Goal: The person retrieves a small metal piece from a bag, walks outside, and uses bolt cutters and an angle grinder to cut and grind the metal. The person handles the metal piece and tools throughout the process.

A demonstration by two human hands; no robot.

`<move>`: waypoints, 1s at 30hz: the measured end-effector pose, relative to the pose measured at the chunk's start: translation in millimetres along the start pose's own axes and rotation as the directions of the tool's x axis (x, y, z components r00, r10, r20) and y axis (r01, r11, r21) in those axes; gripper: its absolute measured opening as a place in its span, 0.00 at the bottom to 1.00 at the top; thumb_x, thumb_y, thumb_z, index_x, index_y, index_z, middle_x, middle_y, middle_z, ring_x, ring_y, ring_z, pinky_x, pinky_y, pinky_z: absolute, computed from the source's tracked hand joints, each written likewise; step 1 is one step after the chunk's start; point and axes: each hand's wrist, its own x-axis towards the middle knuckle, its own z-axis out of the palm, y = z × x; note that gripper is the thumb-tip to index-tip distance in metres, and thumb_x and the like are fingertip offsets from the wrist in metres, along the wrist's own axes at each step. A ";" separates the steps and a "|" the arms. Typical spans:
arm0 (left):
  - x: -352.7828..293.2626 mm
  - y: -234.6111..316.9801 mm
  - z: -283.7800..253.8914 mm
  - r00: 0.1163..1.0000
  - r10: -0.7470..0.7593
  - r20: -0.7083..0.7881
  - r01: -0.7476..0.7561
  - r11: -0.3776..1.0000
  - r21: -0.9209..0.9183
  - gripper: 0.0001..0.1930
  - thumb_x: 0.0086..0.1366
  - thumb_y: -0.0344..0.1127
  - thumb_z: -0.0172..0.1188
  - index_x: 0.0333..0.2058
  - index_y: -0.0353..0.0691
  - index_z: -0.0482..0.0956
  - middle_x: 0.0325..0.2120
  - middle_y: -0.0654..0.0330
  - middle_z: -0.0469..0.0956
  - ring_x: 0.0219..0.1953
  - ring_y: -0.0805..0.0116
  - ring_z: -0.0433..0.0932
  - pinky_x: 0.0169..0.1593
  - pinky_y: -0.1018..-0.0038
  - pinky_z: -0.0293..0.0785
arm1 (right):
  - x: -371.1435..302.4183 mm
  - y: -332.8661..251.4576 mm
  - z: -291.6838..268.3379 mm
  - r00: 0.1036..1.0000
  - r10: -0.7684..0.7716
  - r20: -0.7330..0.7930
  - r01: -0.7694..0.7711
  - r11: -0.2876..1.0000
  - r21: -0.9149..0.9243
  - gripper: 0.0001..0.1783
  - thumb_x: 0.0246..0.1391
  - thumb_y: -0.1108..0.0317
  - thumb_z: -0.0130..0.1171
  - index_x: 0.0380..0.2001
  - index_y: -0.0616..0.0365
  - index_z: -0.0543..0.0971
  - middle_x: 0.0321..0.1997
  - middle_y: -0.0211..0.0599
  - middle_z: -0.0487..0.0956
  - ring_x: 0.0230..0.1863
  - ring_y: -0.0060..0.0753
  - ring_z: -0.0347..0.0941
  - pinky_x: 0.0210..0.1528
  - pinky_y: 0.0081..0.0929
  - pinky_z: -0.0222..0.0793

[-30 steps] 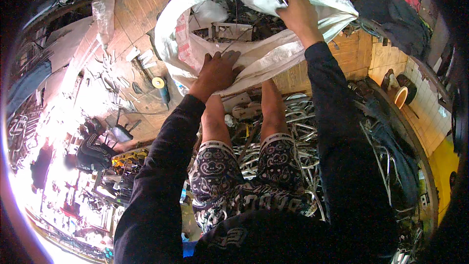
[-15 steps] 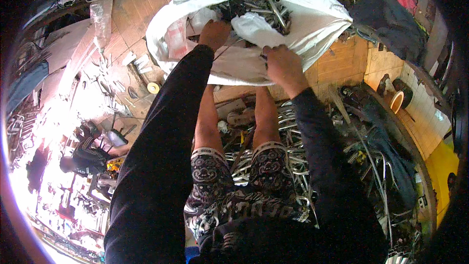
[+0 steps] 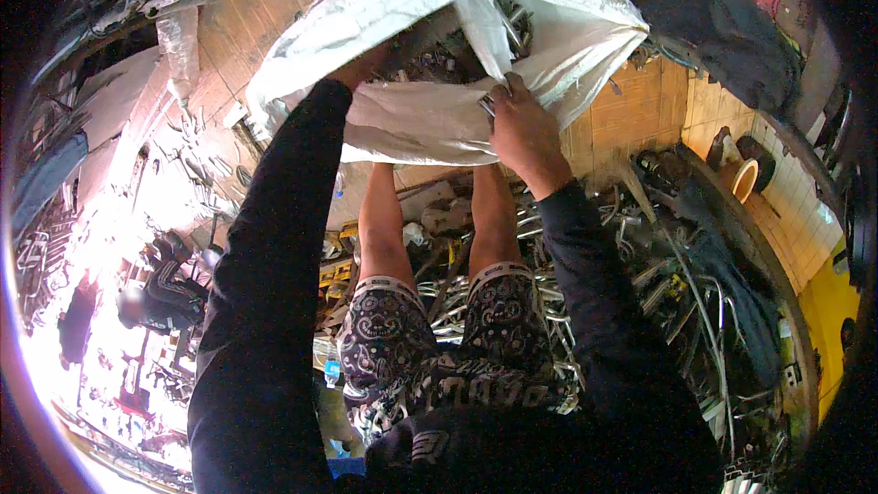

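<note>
The right grip (image 3: 529, 133) is closed, fingers curled around a small metal piece (image 3: 487, 106) that juts out on its left side, at the near edge of a white sack (image 3: 425, 123). A strip of white plastic (image 3: 485, 32) runs lengthwise away from the fingertips into the sack's mouth; whether it is pinched or merely touched cannot be told. This strip lies ahead and slightly left of the right grip, the nearer of the two. The left grip (image 3: 373, 64) reaches inside the mouth at its left; deep shade hides its fingers, so its opening and any hold cannot be told. Loose metal parts (image 3: 519, 29) show within, mostly covered. Beyond lie the tiled floor (image 3: 608, 114) and, between the legs, metal tubing (image 3: 448, 311). Glare washes out the far left.
</note>
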 end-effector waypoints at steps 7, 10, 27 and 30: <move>18.1 44.0 6.0 0.986 -0.146 -0.079 0.152 0.985 0.082 0.22 0.70 0.44 0.54 0.56 0.37 0.79 0.52 0.46 0.80 0.56 0.48 0.78 0.60 0.54 0.72 | 8.3 -15.0 -8.9 0.971 0.237 0.004 -0.236 0.962 0.137 0.24 0.56 0.70 0.63 0.56 0.57 0.73 0.72 0.76 0.56 0.50 0.72 0.79 0.47 0.54 0.82; 18.6 98.9 36.7 0.997 -0.073 0.008 0.072 0.991 0.112 0.20 0.65 0.43 0.59 0.51 0.36 0.81 0.45 0.42 0.82 0.50 0.42 0.81 0.54 0.49 0.77 | 18.1 -10.9 -18.7 0.928 0.330 -0.172 -0.294 0.933 0.205 0.27 0.58 0.67 0.64 0.59 0.58 0.70 0.71 0.78 0.56 0.49 0.75 0.79 0.46 0.56 0.82; -55.2 41.9 -18.6 0.906 -0.044 -0.422 0.195 0.927 0.322 0.40 0.56 0.49 0.70 0.66 0.41 0.70 0.65 0.47 0.71 0.65 0.46 0.70 0.70 0.52 0.61 | 70.4 -28.7 -50.2 0.969 -0.105 -0.222 0.143 0.976 0.163 0.20 0.52 0.66 0.67 0.50 0.54 0.81 0.53 0.51 0.81 0.51 0.60 0.79 0.52 0.49 0.77; -45.6 21.2 -4.5 0.966 -0.157 -0.205 0.248 0.789 0.563 0.48 0.51 0.53 0.75 0.68 0.41 0.67 0.68 0.49 0.67 0.66 0.46 0.69 0.70 0.53 0.61 | 130.6 -37.5 -48.3 0.910 -0.382 0.162 0.357 0.919 0.165 0.20 0.48 0.68 0.62 0.47 0.54 0.85 0.40 0.53 0.86 0.42 0.56 0.83 0.47 0.46 0.79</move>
